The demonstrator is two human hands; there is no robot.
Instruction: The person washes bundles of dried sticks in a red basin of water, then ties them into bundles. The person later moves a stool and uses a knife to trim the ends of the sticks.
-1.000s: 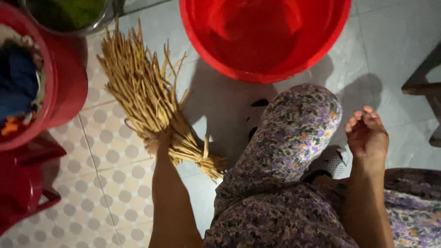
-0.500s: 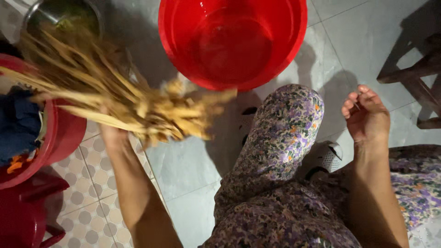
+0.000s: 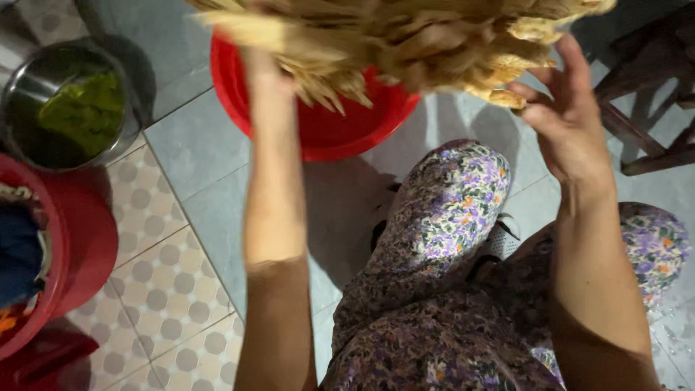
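A thick bundle of pale straw-coloured stalks (image 3: 405, 40) is raised across the top of the view, lying roughly level. My left hand (image 3: 264, 61) grips it from below near its left part, arm stretched upward. My right hand (image 3: 568, 116) is lifted with fingers spread, its fingertips at the cut ends of the stalks on the right; whether it grips them I cannot tell. Under the bundle stands a red plastic basin (image 3: 326, 127) on the tiled floor. My knees in flowered purple cloth (image 3: 449, 217) fill the lower middle.
A metal pot with green matter inside (image 3: 72, 108) stands at the upper left. A red bucket holding blue cloth (image 3: 69, 239) is at the left edge. A dark wooden stool (image 3: 648, 108) is at the right. Grey and patterned floor tiles lie between.
The stalk bundle has been lifted off the floor at the left, swung up and rightward to the top of view. My right hand rose from my knee to the bundle's ends.
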